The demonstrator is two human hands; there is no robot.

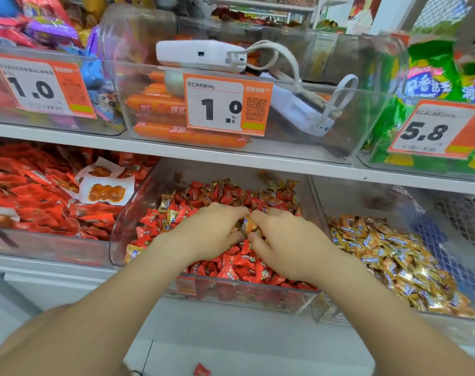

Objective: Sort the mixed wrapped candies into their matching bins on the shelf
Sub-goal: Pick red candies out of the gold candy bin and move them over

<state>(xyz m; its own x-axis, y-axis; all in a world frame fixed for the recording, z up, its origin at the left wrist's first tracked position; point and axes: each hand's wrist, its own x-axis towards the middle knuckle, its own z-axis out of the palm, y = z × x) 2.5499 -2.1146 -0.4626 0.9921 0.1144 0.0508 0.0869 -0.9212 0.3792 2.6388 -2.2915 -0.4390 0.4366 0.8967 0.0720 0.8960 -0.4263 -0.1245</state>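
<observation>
A clear middle bin (pixel 138 213) on the lower shelf holds mostly red wrapped candies (pixel 231 267) with several gold ones mixed in. The bin to its right (pixel 323 213) holds gold wrapped candies (pixel 393 253). Both my hands are over the red bin, meeting at one gold-orange candy (pixel 249 226). My left hand (pixel 212 234) and my right hand (pixel 288 240) each pinch that candy with curled fingers. A stray gold candy (pixel 132 252) lies at the red bin's front left.
The left lower bin (pixel 41 245) holds red snack packs. The upper shelf carries clear bins with orange sausages (pixel 155 104), white devices with cables (pixel 198 54), green bags (pixel 431 85) and price tags. One red candy (pixel 201 370) lies on the floor below.
</observation>
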